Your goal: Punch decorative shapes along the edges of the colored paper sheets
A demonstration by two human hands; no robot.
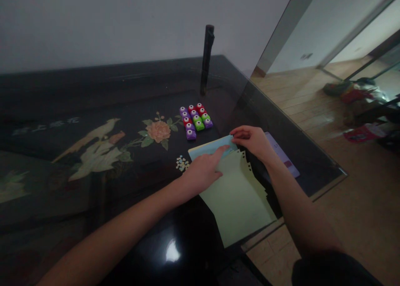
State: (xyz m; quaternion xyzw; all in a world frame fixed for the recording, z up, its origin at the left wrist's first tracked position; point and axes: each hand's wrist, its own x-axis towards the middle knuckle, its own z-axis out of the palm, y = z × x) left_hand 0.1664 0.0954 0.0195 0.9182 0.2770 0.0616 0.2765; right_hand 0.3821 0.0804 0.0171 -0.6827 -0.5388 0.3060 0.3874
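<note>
Light blue paper sheets [204,147] lie at the top of a stack of pale green paper sheets [239,198]. Small cut-outs show along the green sheets' right edge. My left hand [203,171] rests on the papers, its index finger stretched across the blue sheet and its thumb apart; nothing is held in it. At the blue sheet's right corner, my right hand [250,141] pinches the paper between thumb and fingers. A little pile of tiny punched paper shapes [181,163] lies just left of my left hand.
Several purple, red and green craft punches [195,121] stand grouped beyond the papers. A flat purple item [283,154] lies beside my right forearm. A black upright post [206,61] rises farther back. The glossy dark table [150,98] ends at the right, above a wooden floor.
</note>
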